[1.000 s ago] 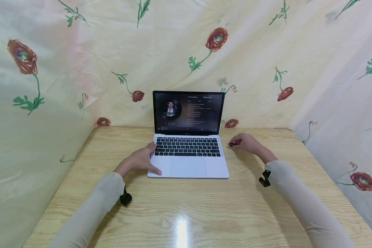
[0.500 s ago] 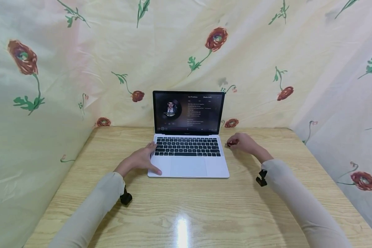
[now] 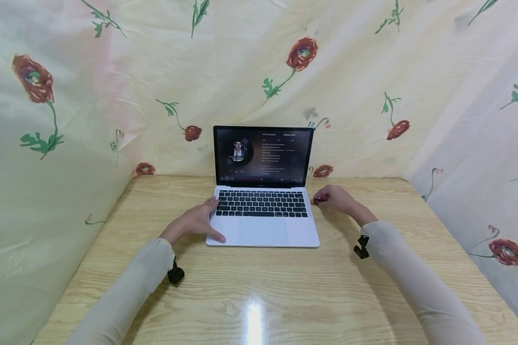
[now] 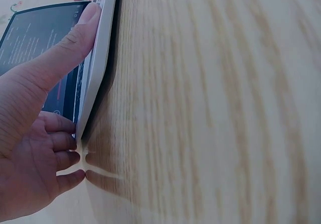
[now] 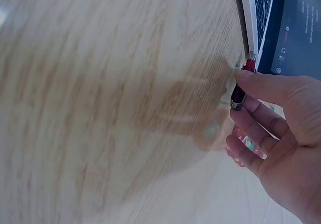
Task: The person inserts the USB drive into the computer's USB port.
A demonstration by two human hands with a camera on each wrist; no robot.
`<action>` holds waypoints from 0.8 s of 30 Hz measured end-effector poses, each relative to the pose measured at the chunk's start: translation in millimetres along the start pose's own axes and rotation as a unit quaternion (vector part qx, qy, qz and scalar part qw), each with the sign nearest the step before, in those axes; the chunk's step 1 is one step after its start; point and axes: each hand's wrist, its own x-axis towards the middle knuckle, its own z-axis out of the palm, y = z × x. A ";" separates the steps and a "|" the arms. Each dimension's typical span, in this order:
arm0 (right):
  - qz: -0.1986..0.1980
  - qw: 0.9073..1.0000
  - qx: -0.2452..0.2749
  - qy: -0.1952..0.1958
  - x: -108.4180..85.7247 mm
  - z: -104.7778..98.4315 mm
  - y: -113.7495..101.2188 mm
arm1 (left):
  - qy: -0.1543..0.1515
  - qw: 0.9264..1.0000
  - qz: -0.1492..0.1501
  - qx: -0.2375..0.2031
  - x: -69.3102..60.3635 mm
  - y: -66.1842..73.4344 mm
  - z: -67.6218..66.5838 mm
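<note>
An open silver laptop (image 3: 263, 232) with a black keyboard stands on the table, its screen lit. My left hand (image 3: 193, 221) rests at its left side, thumb on the front left corner and the other fingers spread against the side edge; in the left wrist view the thumb (image 4: 67, 45) lies straight along the top. At the laptop's right side my right hand (image 3: 341, 199) pinches a dark red USB flash drive (image 5: 241, 87) between thumb and fingers. Its metal plug points at the laptop's side edge; whether the tip is inside a port cannot be told.
The wooden table (image 3: 259, 282) spreads around the laptop. Floral cloth (image 3: 259, 72) hangs behind it and on both sides. Black camera mounts sit under both wrists, such as the left mount (image 3: 175, 274).
My right hand has moved left with the USB flash drive, bringing its plug from a gap away to the laptop's right edge. The left hand and laptop have stayed put.
</note>
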 end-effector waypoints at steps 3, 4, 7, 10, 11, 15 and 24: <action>-0.001 1.000 -0.001 -0.001 0.6 0.5 -0.6 | 0.001 1.000 0.000 0.001 0.7 -0.6 0.3; -0.004 1.000 -0.003 -0.002 0.5 0.6 -0.8 | 0.001 1.000 0.001 0.001 1.0 -0.9 0.4; -0.003 1.000 -0.005 -0.003 1.6 1.8 -0.7 | 0.002 1.000 0.002 -0.001 1.5 -1.2 0.4; -0.002 1.000 -0.009 -0.005 3.0 3.3 -0.1 | 0.001 1.000 0.003 -0.003 1.9 -1.3 0.2; 0.000 1.000 -0.010 -0.005 3.6 3.7 -0.2 | 0.001 1.000 0.004 -0.004 2.0 -1.3 0.2; -0.001 1.000 -0.011 -0.005 5.3 4.6 -1.1 | 0.001 1.000 0.002 -0.005 2.1 -1.4 0.0; 0.009 1.000 -0.016 -0.003 6.7 4.6 -3.4 | 0.004 1.000 0.000 -0.009 1.9 -2.0 1.0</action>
